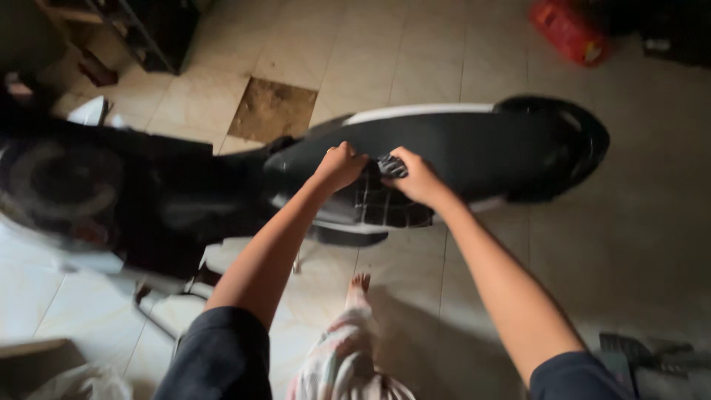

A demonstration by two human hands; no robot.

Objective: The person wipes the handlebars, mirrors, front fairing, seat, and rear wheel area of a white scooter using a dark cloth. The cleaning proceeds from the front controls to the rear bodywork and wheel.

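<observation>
**Two hands on a checked cloth at the scooter seat**

Both hands meet on the near edge of a scooter seat (474,148) — long, smooth and black, with a pale strip along its far side. The left hand (339,167) is curled into a fist, knuckles up, closed on the left end of a dark checked cloth (385,200). The right hand (415,176) sits just beside it, fingers bent and pinching a bunched fold of the same cloth. The soft, grid-patterned fabric hangs below the hands, draped over the seat's side.

Left of the left hand the scooter's dark body (111,200) looks blurred. Beyond the hands lies a floor of glossy cream tiles (415,52) — one tile missing, showing rough brown ground (272,107). Far beyond the right hand sits a red crumpled bag (569,30). Below the hands a bare foot (360,285) rests on the tiles.
</observation>
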